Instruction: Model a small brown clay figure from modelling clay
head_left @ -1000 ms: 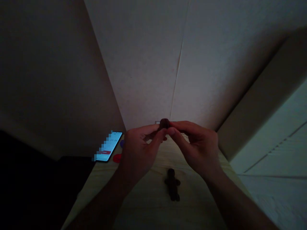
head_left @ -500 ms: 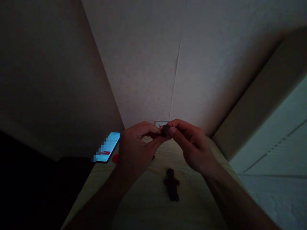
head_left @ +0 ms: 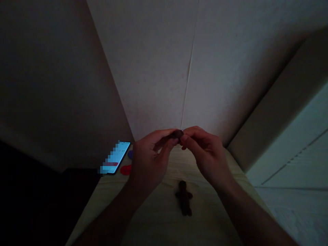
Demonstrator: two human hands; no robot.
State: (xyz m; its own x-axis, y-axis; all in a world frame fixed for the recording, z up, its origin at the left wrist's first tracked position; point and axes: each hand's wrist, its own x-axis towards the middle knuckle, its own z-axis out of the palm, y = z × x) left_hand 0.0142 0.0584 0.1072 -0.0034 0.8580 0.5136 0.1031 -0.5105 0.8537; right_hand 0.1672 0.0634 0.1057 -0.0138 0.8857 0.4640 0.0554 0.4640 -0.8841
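Between the fingertips of both hands is a small dark brown lump (head_left: 176, 134), which looks like modelling clay. My left hand (head_left: 151, 157) pinches it from the left, thumb below and fingers above. From the other side my right hand (head_left: 206, 153) grips its right end between thumb and forefinger. Both hands are raised above the far part of the table. Nearer to me a dark brown figure (head_left: 183, 199), with a head, two short arms and legs, lies flat on the wood, touched by neither hand.
The light wooden table (head_left: 164, 222) ends at a pale wall (head_left: 153, 68). At its left edge lies a phone (head_left: 116, 159) with a lit screen. A red piece (head_left: 125, 169) and a blue piece (head_left: 130, 154) sit beside it, partly behind my left hand. White furniture (head_left: 294, 143) stands at the right.
My fingers have shifted on the brown lump, and both hands have moved slightly to the right. The blue piece now shows, and more of the red one. The figure has stayed put.
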